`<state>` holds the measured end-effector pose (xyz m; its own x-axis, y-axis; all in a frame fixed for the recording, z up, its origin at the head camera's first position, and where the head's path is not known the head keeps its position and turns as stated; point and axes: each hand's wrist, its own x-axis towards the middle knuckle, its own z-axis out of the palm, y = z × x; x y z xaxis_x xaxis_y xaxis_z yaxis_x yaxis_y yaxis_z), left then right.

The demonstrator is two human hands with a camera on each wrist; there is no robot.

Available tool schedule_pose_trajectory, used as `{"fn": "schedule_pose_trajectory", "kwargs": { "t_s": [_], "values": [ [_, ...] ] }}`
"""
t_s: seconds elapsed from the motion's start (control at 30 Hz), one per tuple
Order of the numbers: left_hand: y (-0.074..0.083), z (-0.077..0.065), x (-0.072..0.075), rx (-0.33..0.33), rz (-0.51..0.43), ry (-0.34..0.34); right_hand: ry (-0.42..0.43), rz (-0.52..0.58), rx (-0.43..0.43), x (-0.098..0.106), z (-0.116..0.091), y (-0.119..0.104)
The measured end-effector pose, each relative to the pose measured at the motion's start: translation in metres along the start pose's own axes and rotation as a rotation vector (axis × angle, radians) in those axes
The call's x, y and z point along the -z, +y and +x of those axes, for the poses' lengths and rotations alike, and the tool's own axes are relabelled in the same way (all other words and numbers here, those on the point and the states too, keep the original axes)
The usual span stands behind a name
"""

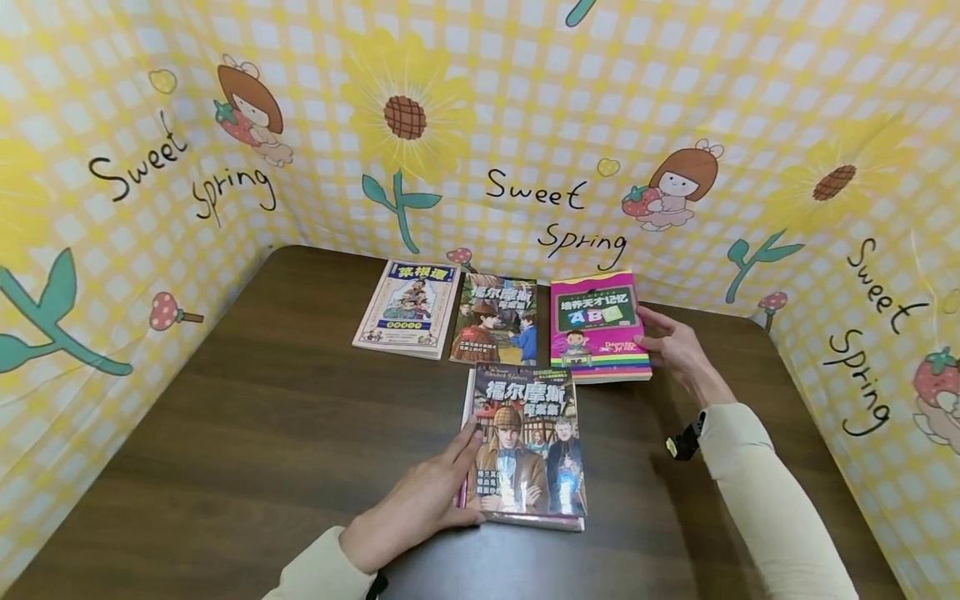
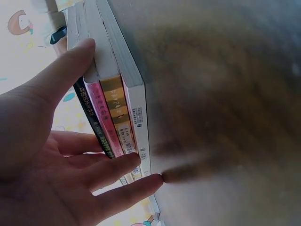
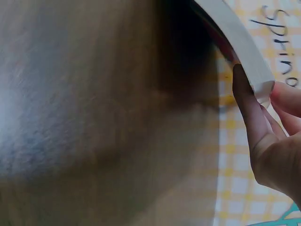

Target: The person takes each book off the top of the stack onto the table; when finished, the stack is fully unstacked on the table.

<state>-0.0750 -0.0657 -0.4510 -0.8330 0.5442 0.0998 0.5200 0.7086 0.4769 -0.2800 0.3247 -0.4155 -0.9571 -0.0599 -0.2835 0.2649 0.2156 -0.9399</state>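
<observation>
My left hand (image 1: 416, 504) rests against a stack of several books (image 2: 110, 94) near the middle of the table. Its thumb touches the page edges and its fingers lie extended along the spines. On top of the stack is a detective comic book (image 1: 525, 450) with a person in a checked cap on its cover. Farther back, my right hand (image 1: 678, 350) pinches the right edge of a pink book (image 1: 596, 333) with a green chalkboard on its cover. In the right wrist view, that book's edge (image 3: 249, 56) is between thumb and fingers, seemingly off the tabletop.
Left of the pink book lie another detective comic book (image 1: 495, 321) and a white-and-blue book (image 1: 408, 308), in a row at the table's back. The dark wooden table (image 1: 225, 433) meets yellow checked cloth walls (image 1: 315, 183) at the back and sides.
</observation>
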Motion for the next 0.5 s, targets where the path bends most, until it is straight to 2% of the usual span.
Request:
{"fn": "schedule_pose_trajectory", "kwargs": {
  "t_s": [0.1,0.23,0.37,0.5],
  "values": [
    [0.0,0.0,0.001,0.011,-0.007,-0.005,-0.004,-0.078,0.012,-0.006,0.007,0.005],
    [0.0,-0.001,0.001,0.021,-0.01,-0.012,-0.002,-0.237,0.02,-0.012,0.012,0.012],
    [0.0,-0.002,0.001,0.025,-0.027,-0.034,0.009,-0.393,0.013,-0.018,0.01,0.015],
    [0.001,0.0,0.002,0.015,-0.022,-0.026,0.031,-0.542,0.05,-0.025,0.006,0.009]
  ]
}}
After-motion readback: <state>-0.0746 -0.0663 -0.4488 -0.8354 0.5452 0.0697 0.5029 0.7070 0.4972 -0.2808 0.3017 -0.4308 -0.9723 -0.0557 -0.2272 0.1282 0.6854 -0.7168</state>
